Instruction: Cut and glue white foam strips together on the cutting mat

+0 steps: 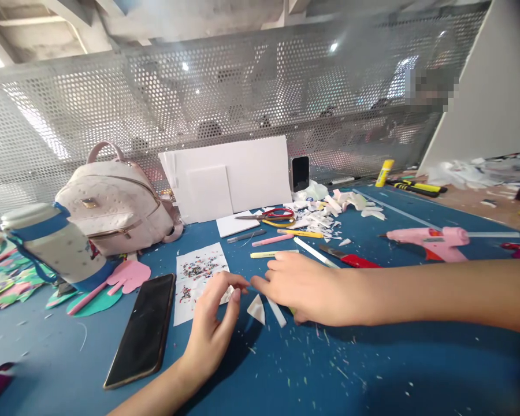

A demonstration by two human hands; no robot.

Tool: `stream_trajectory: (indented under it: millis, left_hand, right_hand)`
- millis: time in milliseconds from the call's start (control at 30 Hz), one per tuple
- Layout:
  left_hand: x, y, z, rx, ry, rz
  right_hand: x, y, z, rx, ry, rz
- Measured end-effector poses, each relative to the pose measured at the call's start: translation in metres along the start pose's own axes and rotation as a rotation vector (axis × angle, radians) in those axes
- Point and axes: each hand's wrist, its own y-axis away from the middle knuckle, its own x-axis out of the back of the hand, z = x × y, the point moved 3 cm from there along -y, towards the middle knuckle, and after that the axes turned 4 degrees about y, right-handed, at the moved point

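My left hand [216, 312] is over the right edge of a white paper sheet [182, 309] strewn with tiny coloured bits. Its thumb and forefinger are nearly together, with a small white piece [227, 295] between them. My right hand [301, 287] is palm down, its fingers stretched left and the forefinger close to my left fingertips. A white triangular piece [256, 309] lies below the fingertips. Partly under the right hand is a white strip [277, 314]. Something yellow-green [292, 311] shows by its thumb, mostly hidden. Just beyond lies a yellow pen [266, 254].
A phone [143, 332] lies left of the paper; a bottle [56, 245] and backpack [112, 205] stand behind. Scissors [277, 217], white scraps [318, 219], red-handled pliers [357, 262] and a pink glue gun [429, 240] lie beyond my hands. White boards [255, 173] lean at the back.
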Motion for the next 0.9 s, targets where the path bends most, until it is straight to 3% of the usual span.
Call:
stream_trajectory:
  millis: [167,367,667,800,900]
  left_hand:
    - [0.001,-0.001,0.003,0.001,-0.015,-0.008]
    - [-0.002,-0.001,-0.003,0.080,-0.093,-0.051]
    - [-0.015,0.002,-0.016,0.222,-0.230,-0.263]
    - [-0.014,0.004,-0.019,0.257,-0.237,-0.280]
    - [-0.014,0.003,-0.020,0.274,-0.245,-0.269]
  right_hand:
    - [0.003,-0.003,-0.002,-0.003,-0.058,0.061]
    - [-0.020,0.007,0.017,-0.034,-0.199,0.204]
    - [-0.040,0.019,0.028,-0.077,-0.360,0.193]
    - [-0.042,0.017,0.025,0.034,-0.481,0.238]
    - [-0.047,0.012,0.025,0.031,-0.566,0.239]
